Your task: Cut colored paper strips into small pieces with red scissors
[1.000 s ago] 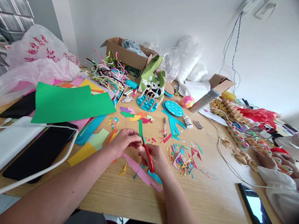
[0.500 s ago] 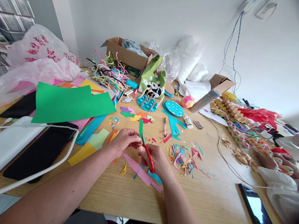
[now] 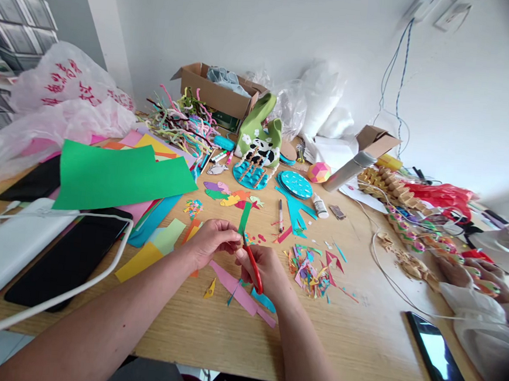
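Note:
Between the thumb and fingers of my left hand (image 3: 215, 240) is the lower end of a narrow green paper strip (image 3: 245, 216), which points away from me. My right hand (image 3: 263, 270) is closed around red-handled scissors (image 3: 253, 268). Their blades meet the strip close to my left fingertips; how far the blades are apart is too small to tell. Just beyond the strip lie several coloured paper fish (image 3: 228, 194). Tiny red paper bits (image 3: 259, 238) lie near the scissors. A pink paper piece (image 3: 237, 292) rests on the table under my hands.
Large green paper sheets (image 3: 123, 177) lie at left, near a black phone (image 3: 72, 264). A pile of paper scraps (image 3: 312, 271) is to the right of my hands. A marker (image 3: 280, 216) lies beyond. At far right another person's hands (image 3: 459, 274) hold a colourful item.
The green strip has tilted slightly to the right and its free end has shifted right. Both hands stay almost in place.

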`<state>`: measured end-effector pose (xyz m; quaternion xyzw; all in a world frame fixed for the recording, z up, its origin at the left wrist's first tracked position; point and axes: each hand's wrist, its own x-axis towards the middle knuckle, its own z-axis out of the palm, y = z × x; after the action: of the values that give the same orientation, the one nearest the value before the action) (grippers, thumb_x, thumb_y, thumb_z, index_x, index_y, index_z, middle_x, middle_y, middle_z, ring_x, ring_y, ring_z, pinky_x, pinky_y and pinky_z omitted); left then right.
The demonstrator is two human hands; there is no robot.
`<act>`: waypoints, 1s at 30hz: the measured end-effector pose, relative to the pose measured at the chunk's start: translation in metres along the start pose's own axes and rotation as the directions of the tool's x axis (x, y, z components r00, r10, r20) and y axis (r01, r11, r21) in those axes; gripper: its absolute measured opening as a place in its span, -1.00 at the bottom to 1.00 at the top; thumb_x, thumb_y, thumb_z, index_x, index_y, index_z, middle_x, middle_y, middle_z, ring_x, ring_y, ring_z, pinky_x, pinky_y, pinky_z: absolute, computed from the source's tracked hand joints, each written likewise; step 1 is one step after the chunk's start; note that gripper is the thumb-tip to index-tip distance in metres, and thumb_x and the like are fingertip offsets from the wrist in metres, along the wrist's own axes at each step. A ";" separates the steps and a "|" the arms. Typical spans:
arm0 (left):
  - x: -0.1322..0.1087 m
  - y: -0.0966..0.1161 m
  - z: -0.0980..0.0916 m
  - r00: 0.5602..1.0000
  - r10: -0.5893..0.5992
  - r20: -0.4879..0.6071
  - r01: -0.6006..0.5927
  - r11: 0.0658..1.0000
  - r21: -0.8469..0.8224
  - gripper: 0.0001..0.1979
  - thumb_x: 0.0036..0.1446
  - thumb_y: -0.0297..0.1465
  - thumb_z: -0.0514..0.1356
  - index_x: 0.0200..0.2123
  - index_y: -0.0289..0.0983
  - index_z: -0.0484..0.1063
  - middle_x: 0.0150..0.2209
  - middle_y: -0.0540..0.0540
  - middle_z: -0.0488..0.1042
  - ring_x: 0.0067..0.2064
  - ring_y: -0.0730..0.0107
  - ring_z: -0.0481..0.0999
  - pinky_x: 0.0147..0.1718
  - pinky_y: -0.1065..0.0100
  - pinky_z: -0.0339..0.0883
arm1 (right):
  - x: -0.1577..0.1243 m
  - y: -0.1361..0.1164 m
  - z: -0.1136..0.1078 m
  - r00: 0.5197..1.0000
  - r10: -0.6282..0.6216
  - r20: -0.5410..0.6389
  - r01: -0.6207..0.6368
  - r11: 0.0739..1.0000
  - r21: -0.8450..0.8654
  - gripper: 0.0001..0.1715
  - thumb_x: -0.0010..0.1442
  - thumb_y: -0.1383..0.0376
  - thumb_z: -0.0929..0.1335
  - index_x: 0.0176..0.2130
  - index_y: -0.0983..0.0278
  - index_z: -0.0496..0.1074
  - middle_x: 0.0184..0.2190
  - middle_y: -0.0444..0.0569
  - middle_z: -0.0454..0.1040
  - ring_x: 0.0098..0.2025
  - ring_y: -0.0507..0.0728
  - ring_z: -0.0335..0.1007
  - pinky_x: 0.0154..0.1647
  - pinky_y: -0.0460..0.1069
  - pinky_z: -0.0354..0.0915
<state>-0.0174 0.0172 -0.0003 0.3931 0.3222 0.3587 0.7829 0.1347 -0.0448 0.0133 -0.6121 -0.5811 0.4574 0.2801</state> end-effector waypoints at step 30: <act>-0.001 0.006 0.002 0.999 -0.003 -0.045 0.002 1.000 -0.012 -0.88 -0.21 -0.41 0.29 -0.55 -0.31 0.42 -0.58 -0.02 0.45 -0.51 0.47 0.41 -0.44 0.40 0.26 | 0.000 0.001 0.000 0.999 -0.011 0.031 0.011 1.000 0.001 -0.44 0.11 -0.11 0.35 -0.54 0.31 0.33 -0.70 -0.11 0.37 -0.68 -0.02 0.18 -0.65 -0.13 0.09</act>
<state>-0.0180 0.0180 0.0061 0.3800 0.3380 0.3683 0.7783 0.1353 -0.0445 0.0128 -0.6017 -0.5886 0.4654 0.2738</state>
